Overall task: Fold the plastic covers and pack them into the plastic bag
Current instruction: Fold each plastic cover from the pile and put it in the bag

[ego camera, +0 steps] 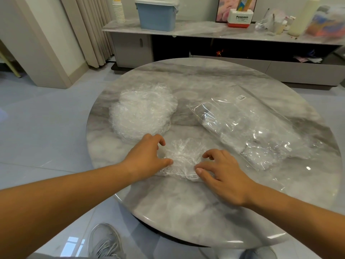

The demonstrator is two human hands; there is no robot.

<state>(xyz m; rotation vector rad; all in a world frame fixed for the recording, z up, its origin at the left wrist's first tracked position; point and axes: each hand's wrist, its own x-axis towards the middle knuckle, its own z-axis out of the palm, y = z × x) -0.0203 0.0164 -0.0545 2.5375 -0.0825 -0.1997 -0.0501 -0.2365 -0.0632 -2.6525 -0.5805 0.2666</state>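
Note:
One crinkled clear plastic cover (183,158) lies on the round marble table (205,212) near its front edge. My left hand (147,157) rests on the cover's left side, thumb and fingers pinching its edge. My right hand (224,174) presses on its right side with fingers spread. A pile of several loose plastic covers (143,113) sits at the table's left. The clear plastic bag (248,131) lies at the right, its mouth toward my hands, with some crumpled plastic inside.
Behind the table stands a long low cabinet (214,30) bearing a blue lidded bin (157,14), a stack of paper cups (119,13) and a red-and-white box (240,17). Curtains (89,30) hang at the left. My shoes (104,242) show below the table's edge.

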